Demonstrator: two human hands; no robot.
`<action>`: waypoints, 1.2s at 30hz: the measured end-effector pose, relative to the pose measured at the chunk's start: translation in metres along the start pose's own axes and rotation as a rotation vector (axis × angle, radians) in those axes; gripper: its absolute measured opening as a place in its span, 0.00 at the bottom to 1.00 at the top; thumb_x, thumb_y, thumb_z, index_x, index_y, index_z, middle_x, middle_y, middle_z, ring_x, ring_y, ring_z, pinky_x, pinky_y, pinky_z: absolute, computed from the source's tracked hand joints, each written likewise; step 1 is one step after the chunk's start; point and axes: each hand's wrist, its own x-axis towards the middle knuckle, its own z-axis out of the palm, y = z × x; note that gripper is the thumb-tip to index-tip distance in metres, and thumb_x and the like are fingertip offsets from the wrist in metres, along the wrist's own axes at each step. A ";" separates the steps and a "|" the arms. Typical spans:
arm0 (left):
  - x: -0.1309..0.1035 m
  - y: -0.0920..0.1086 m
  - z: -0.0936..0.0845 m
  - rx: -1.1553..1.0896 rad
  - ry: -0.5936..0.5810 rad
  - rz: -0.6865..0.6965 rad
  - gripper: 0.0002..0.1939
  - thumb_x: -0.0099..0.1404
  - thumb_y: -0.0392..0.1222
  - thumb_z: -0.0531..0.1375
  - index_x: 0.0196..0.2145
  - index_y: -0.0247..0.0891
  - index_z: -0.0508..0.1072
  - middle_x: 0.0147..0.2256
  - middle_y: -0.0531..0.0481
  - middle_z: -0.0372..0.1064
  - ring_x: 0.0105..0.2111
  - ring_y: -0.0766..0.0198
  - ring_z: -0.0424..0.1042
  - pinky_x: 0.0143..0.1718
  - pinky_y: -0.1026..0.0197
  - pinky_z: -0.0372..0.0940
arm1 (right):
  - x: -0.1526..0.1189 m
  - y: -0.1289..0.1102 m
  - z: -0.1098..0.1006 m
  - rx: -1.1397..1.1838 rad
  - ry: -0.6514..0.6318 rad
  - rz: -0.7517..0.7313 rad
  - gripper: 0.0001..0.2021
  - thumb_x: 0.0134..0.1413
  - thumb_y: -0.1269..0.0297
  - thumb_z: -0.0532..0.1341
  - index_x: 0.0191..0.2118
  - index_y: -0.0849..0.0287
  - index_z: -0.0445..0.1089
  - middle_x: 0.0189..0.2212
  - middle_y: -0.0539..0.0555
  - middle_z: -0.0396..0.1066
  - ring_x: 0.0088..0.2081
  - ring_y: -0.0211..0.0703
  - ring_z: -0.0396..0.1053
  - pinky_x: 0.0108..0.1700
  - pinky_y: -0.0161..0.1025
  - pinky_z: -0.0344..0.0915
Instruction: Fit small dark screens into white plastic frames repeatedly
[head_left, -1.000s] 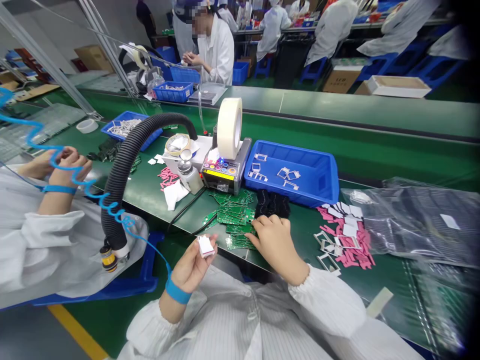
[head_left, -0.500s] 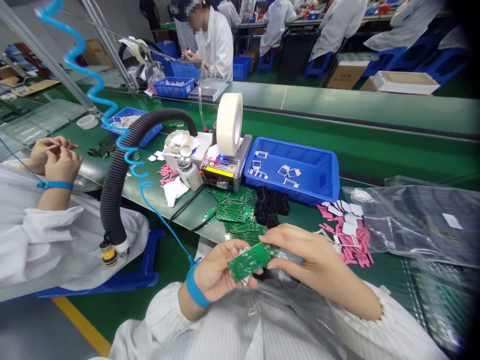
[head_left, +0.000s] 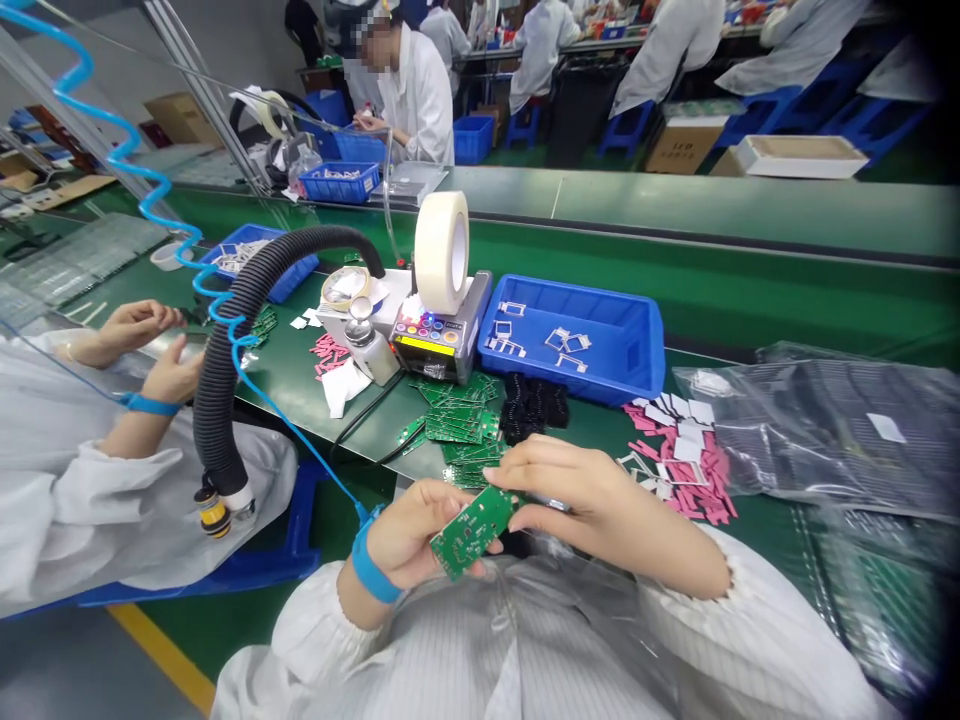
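A green circuit board (head_left: 474,530) is tilted in front of my body, its face with small parts toward me. My left hand (head_left: 405,532) grips its left part, thumb on top and fingers underneath. The fingers of my right hand (head_left: 600,505) are closed at the board's upper right end. A narrow greyish, shiny thing (head_left: 553,502) shows between right thumb and fingers; its kind cannot be made out. Just beyond my hands lie stacked green circuit boards (head_left: 454,422) and a cluster of black parts (head_left: 534,405).
A blue bin (head_left: 607,350) holds several white frames. Pink strips (head_left: 694,480) and white pieces lie right of it, beside plastic-bagged sheets (head_left: 840,430). A tape dispenser (head_left: 431,340), a pump bottle (head_left: 371,350) and a black hose (head_left: 217,380) stand left. A co-worker's hands (head_left: 165,365) are at far left.
The board has turned slightly and come a little lower and left in view, with both my hands still on it. The co-worker's hands at the left have moved apart and to the right.
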 end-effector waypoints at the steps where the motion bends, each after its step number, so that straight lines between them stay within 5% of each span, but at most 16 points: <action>1: 0.000 0.000 -0.001 0.001 -0.003 -0.001 0.23 0.45 0.55 0.68 0.29 0.28 0.79 0.23 0.44 0.76 0.19 0.66 0.72 0.21 0.68 0.69 | 0.001 0.000 0.000 -0.004 -0.012 -0.005 0.13 0.57 0.67 0.59 0.48 0.59 0.68 0.38 0.55 0.71 0.41 0.38 0.67 0.43 0.36 0.67; 10: 0.009 -0.012 -0.013 -0.114 -0.062 -0.040 0.15 0.45 0.47 0.70 0.29 0.35 0.76 0.25 0.47 0.78 0.24 0.61 0.76 0.22 0.65 0.71 | -0.001 0.004 -0.008 -0.184 -0.121 -0.130 0.16 0.62 0.64 0.52 0.50 0.68 0.65 0.37 0.59 0.71 0.43 0.44 0.65 0.48 0.44 0.65; 20: 0.013 -0.019 -0.006 -0.117 -0.157 -0.114 0.22 0.43 0.49 0.70 0.35 0.33 0.75 0.27 0.43 0.78 0.22 0.61 0.76 0.23 0.65 0.70 | -0.006 0.002 -0.014 -0.179 -0.198 -0.067 0.15 0.63 0.63 0.51 0.51 0.63 0.66 0.37 0.57 0.69 0.42 0.43 0.64 0.46 0.43 0.65; 24: 0.021 -0.025 0.007 -0.144 -0.055 -0.065 0.20 0.46 0.43 0.70 0.38 0.36 0.76 0.31 0.47 0.78 0.29 0.65 0.76 0.35 0.65 0.69 | -0.023 -0.017 -0.008 -0.170 0.031 0.234 0.16 0.58 0.65 0.58 0.52 0.60 0.64 0.47 0.59 0.65 0.47 0.43 0.63 0.48 0.42 0.64; 26: 0.028 -0.024 0.015 -0.117 0.010 0.016 0.18 0.47 0.42 0.70 0.38 0.37 0.77 0.32 0.48 0.78 0.32 0.65 0.75 0.38 0.66 0.67 | -0.029 -0.030 0.001 -0.130 0.215 0.439 0.18 0.54 0.62 0.62 0.50 0.60 0.64 0.45 0.57 0.67 0.45 0.44 0.64 0.47 0.43 0.65; 29: 0.036 -0.022 0.026 -0.042 0.053 0.085 0.14 0.49 0.42 0.68 0.36 0.39 0.78 0.33 0.48 0.77 0.35 0.62 0.74 0.40 0.63 0.66 | -0.032 -0.042 0.017 -0.158 0.283 0.632 0.18 0.47 0.60 0.67 0.44 0.59 0.67 0.41 0.55 0.69 0.41 0.47 0.66 0.42 0.44 0.67; 36: 0.052 -0.021 0.039 -0.028 0.152 0.201 0.24 0.46 0.43 0.70 0.43 0.43 0.75 0.47 0.43 0.73 0.51 0.49 0.66 0.52 0.53 0.61 | -0.024 -0.033 0.021 -0.287 0.303 0.562 0.08 0.46 0.72 0.61 0.35 0.59 0.67 0.35 0.54 0.72 0.39 0.47 0.66 0.39 0.42 0.67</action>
